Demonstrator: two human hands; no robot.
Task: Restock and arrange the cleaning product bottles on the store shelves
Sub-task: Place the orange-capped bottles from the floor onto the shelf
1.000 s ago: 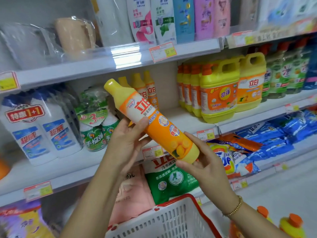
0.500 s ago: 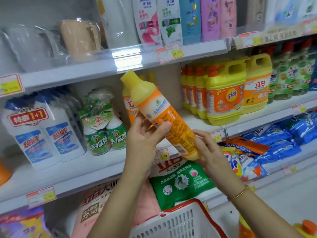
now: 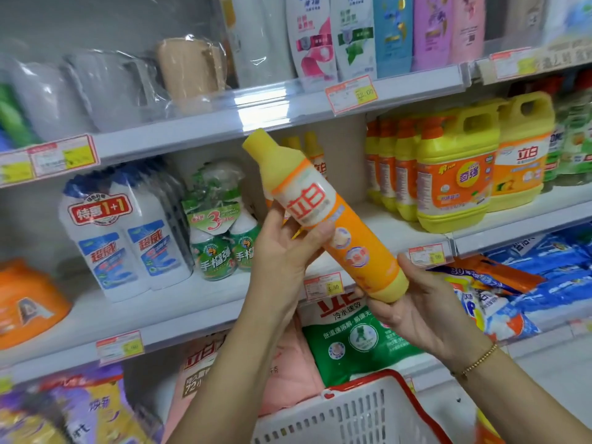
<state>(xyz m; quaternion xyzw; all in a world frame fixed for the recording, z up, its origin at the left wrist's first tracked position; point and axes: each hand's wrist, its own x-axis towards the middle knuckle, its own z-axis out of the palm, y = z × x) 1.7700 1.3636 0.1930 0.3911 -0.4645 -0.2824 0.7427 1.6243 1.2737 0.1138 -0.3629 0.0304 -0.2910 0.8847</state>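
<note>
the dish soap bottle (image 3: 326,219) slants before the middle shelf (image 3: 192,302), cap up-left toward the matching bottles (image 3: 315,155), base down-right; the left hand (image 3: 285,254), nearer that row, wraps its label, the right hand (image 3: 413,302) curls round its base, and the row behind is mostly hidden, its free space unclear.

basket (image 3: 362,411) below bottle (image 3: 323,216), jugs (image 3: 455,174) right on shelf (image 3: 205,302)
</note>
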